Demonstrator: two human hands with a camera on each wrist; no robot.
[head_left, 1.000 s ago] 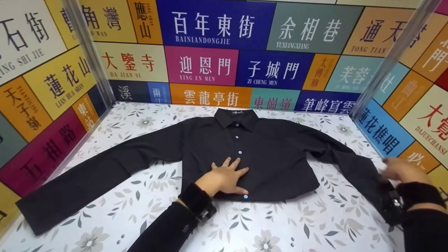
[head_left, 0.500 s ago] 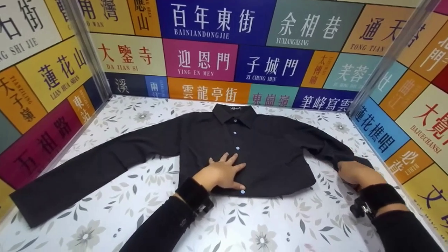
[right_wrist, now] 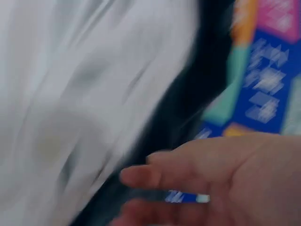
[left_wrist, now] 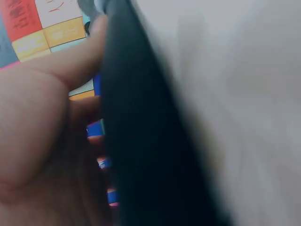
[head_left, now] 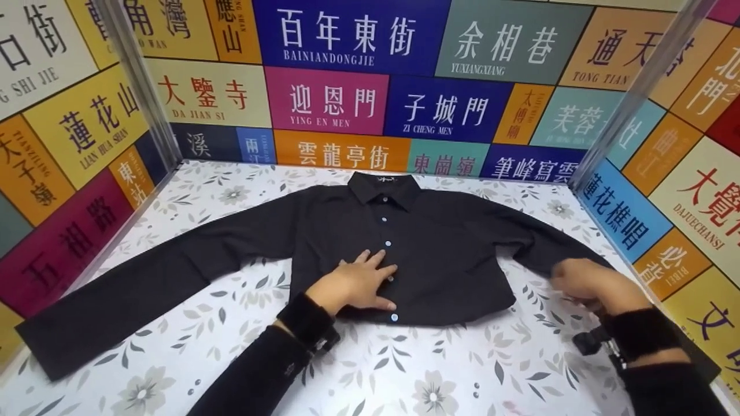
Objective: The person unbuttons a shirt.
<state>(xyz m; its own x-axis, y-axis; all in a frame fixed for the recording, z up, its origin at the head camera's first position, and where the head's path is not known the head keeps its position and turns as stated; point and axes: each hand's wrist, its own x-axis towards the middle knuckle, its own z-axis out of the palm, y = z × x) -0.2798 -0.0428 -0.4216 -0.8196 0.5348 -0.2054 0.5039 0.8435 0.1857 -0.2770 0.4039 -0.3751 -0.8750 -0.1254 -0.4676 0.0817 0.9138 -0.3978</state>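
Observation:
A black collared shirt (head_left: 451,248) with pale buttons lies front up, collar toward the back wall and its lower part folded under or out of sight. My left hand (head_left: 355,283) rests on the front beside the button line, fingers spread. The sleeve on the left (head_left: 173,274) stretches out to the table's left edge. At the lower edge of the sleeve on the right (head_left: 537,237) is my right hand (head_left: 595,283), knuckles up. In the right wrist view its fingers (right_wrist: 141,176) are loosely bent close to the dark cloth, with no cloth seen between them.
A white tablecloth (head_left: 433,370) with grey leaves and flowers covers the table. Colourful sign panels (head_left: 352,34) wall in the back and sides, with clear corner strips (head_left: 150,92) between them. Each wrist wears a black band with a small camera (head_left: 587,342).
My right hand came in from the far right to the middle of the right-hand sleeve. That sleeve now runs straighter, out past my forearm. The left hand has stayed on the shirt front.

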